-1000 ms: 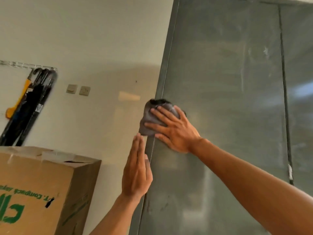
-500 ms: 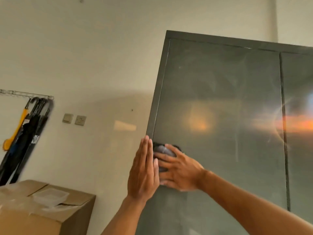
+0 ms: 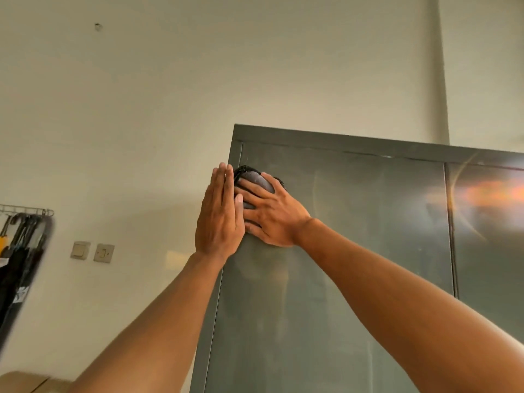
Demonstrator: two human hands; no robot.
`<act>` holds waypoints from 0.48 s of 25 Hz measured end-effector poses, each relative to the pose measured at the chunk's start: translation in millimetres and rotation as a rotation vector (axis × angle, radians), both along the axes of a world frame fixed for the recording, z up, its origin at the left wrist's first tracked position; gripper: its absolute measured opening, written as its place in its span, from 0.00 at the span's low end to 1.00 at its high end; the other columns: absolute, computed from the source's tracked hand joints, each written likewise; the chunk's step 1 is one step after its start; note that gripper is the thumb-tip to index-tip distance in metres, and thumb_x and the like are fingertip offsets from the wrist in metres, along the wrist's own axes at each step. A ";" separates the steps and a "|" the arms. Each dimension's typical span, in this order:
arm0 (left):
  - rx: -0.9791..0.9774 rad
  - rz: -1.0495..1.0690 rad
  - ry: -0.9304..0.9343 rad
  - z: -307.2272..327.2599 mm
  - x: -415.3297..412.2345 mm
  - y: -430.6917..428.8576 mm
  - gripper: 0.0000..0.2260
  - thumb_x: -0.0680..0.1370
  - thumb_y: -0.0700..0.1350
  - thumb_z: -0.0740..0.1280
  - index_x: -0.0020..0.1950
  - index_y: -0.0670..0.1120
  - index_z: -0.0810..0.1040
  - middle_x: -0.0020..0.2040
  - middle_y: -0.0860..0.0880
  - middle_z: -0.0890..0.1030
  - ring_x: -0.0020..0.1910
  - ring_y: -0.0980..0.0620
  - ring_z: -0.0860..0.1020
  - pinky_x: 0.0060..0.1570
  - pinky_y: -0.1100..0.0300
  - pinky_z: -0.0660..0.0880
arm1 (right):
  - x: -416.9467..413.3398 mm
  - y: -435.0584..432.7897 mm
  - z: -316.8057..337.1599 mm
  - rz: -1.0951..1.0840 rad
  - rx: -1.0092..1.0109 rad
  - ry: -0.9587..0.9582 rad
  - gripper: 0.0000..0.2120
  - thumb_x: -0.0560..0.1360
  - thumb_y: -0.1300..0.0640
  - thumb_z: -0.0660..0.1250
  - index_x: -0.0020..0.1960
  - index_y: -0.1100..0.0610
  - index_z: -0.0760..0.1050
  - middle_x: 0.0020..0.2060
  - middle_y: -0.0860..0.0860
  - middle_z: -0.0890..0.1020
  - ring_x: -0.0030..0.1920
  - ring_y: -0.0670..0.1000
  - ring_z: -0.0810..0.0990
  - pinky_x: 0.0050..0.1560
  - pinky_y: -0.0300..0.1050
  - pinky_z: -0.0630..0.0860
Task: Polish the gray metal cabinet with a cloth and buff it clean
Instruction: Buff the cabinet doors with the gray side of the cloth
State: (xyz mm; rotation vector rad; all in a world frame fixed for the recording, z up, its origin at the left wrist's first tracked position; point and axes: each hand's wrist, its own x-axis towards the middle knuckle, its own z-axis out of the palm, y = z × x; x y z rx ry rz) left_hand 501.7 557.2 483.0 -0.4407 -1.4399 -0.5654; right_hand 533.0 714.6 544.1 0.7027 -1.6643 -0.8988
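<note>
Gray crumpled cloth [image 3: 256, 178] pressed by spread right hand [image 3: 274, 215] onto smooth metal cabinet [image 3: 360, 251]; left hand [image 3: 218, 218] flat, empty.

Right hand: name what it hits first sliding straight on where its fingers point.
The left hand, flat at the cabinet edge; the right hand, on the cloth, looks almost touching it.
</note>
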 end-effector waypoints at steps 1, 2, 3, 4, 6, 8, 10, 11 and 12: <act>-0.001 -0.022 0.003 12.7 0.3 -1.0 0.27 0.87 0.49 0.49 0.84 0.41 0.51 0.84 0.44 0.53 0.83 0.48 0.52 0.80 0.52 0.57 | 0.5 0.0 15.4 0.007 -0.025 -0.002 0.27 0.84 0.38 0.45 0.81 0.44 0.59 0.81 0.50 0.58 0.82 0.54 0.49 0.78 0.66 0.48; -0.004 -0.048 -0.008 21.9 0.6 -1.6 0.27 0.87 0.50 0.49 0.84 0.41 0.50 0.84 0.44 0.53 0.83 0.49 0.52 0.80 0.54 0.57 | 0.6 0.7 29.4 0.013 -0.068 -0.002 0.26 0.84 0.38 0.44 0.81 0.42 0.58 0.82 0.50 0.57 0.82 0.54 0.49 0.78 0.66 0.48; -0.012 -0.064 -0.019 27.6 -0.3 -1.3 0.27 0.86 0.49 0.50 0.84 0.41 0.50 0.84 0.45 0.52 0.83 0.49 0.51 0.80 0.55 0.56 | 0.0 1.9 41.5 0.016 -0.125 0.002 0.26 0.84 0.38 0.44 0.81 0.40 0.56 0.82 0.49 0.54 0.82 0.53 0.47 0.78 0.66 0.48; -0.021 -0.061 -0.017 32.0 -1.6 -0.6 0.27 0.86 0.49 0.50 0.84 0.40 0.50 0.84 0.45 0.52 0.83 0.50 0.51 0.80 0.55 0.56 | -0.5 2.4 52.7 0.014 -0.175 0.008 0.26 0.84 0.37 0.43 0.81 0.38 0.54 0.83 0.48 0.51 0.82 0.52 0.46 0.78 0.66 0.48; -0.022 -0.028 -0.014 36.6 -6.5 -2.9 0.27 0.86 0.47 0.52 0.83 0.39 0.51 0.84 0.43 0.52 0.83 0.48 0.52 0.80 0.53 0.56 | -1.4 -0.9 65.9 0.017 -0.209 -0.002 0.25 0.85 0.36 0.42 0.81 0.37 0.50 0.83 0.47 0.49 0.82 0.51 0.44 0.78 0.65 0.48; -0.007 -0.011 -0.012 33.8 -9.2 -0.5 0.27 0.85 0.45 0.52 0.83 0.38 0.51 0.84 0.43 0.53 0.83 0.47 0.52 0.80 0.52 0.57 | 1.1 -2.5 64.2 0.012 -0.208 0.009 0.25 0.85 0.36 0.43 0.81 0.37 0.50 0.83 0.47 0.49 0.82 0.51 0.45 0.79 0.65 0.47; 0.003 0.002 -0.026 30.6 -10.9 5.3 0.27 0.85 0.45 0.52 0.83 0.38 0.51 0.84 0.42 0.52 0.83 0.46 0.52 0.80 0.51 0.57 | 1.6 0.0 58.5 0.026 -0.301 0.057 0.25 0.85 0.37 0.45 0.81 0.36 0.52 0.83 0.48 0.50 0.82 0.51 0.46 0.78 0.65 0.47; -0.005 0.004 -0.025 28.8 -11.1 8.2 0.27 0.85 0.45 0.51 0.83 0.38 0.51 0.84 0.42 0.52 0.83 0.46 0.52 0.80 0.51 0.58 | 1.3 2.4 56.5 0.039 -0.398 0.096 0.24 0.85 0.38 0.46 0.81 0.36 0.53 0.83 0.48 0.51 0.82 0.50 0.46 0.78 0.65 0.48; -0.015 0.006 -0.020 26.4 -11.8 10.6 0.27 0.85 0.45 0.50 0.83 0.38 0.51 0.84 0.42 0.52 0.83 0.46 0.52 0.80 0.50 0.58 | 0.9 4.2 54.7 0.057 -0.529 0.132 0.24 0.85 0.38 0.47 0.80 0.36 0.54 0.83 0.48 0.52 0.82 0.50 0.47 0.78 0.65 0.48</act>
